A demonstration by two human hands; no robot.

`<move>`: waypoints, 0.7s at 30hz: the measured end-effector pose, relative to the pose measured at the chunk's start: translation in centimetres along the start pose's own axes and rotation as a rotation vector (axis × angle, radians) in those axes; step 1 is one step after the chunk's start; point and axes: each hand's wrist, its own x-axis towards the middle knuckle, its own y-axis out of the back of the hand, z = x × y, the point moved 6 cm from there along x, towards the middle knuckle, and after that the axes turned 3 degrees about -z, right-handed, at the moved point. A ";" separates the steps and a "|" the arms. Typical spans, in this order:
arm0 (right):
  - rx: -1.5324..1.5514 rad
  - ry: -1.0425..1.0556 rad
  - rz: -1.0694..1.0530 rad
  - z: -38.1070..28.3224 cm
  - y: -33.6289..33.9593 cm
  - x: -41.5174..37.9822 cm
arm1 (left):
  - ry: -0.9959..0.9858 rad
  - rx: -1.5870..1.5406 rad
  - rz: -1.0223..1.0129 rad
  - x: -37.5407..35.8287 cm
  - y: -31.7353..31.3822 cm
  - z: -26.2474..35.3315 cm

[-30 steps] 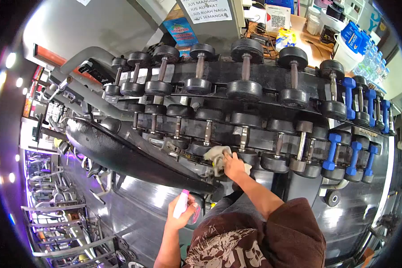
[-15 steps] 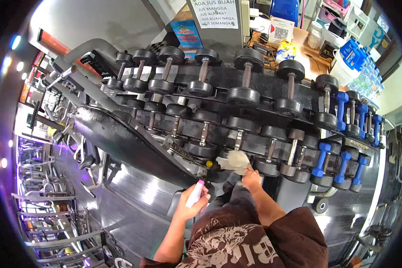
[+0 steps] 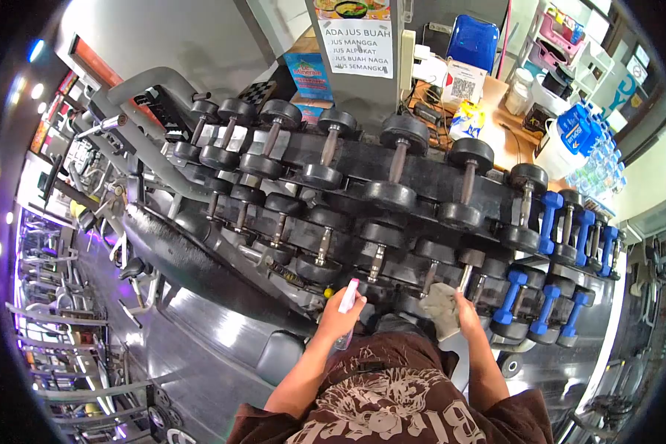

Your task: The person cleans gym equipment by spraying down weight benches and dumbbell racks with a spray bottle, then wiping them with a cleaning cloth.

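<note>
My left hand (image 3: 339,321) is wrapped round a spray bottle (image 3: 348,296) with a white and pink top, held upright in front of my body. A crumpled pale grey cloth (image 3: 441,311) hangs from my right hand (image 3: 467,317), its fingers closed on one edge. In this view the cloth overlaps the lower ends of dumbbells on the bottom tier. Just above the cloth lies a dumbbell with a shiny handle (image 3: 465,277). Ahead of the spray bottle rests a black dumbbell (image 3: 377,263) with a worn metal handle.
A two-tier rack (image 3: 274,214) of black dumbbells runs across in front of me, with small blue dumbbells (image 3: 546,311) at its right end. A padded black bench (image 3: 200,259) stands at left. Behind the rack are a cluttered desk (image 3: 499,148) and water bottles (image 3: 603,174).
My right hand has carried the cloth to the right along the bottom tier. My left hand, with the spray bottle, has shifted slightly right and forward. The camera view has tilted.
</note>
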 end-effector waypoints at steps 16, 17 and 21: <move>-1.213 0.973 -0.168 -17.0 -25.9 7.9 | 0.075 -0.070 0.162 -2.2 2.0 2.2; -1.293 1.016 -0.207 -16.2 -28.3 10.1 | 0.075 -0.061 0.180 -2.9 2.5 2.4; -1.655 1.090 -0.325 -11.2 -32.8 16.0 | 0.043 0.007 0.266 -4.2 4.3 0.7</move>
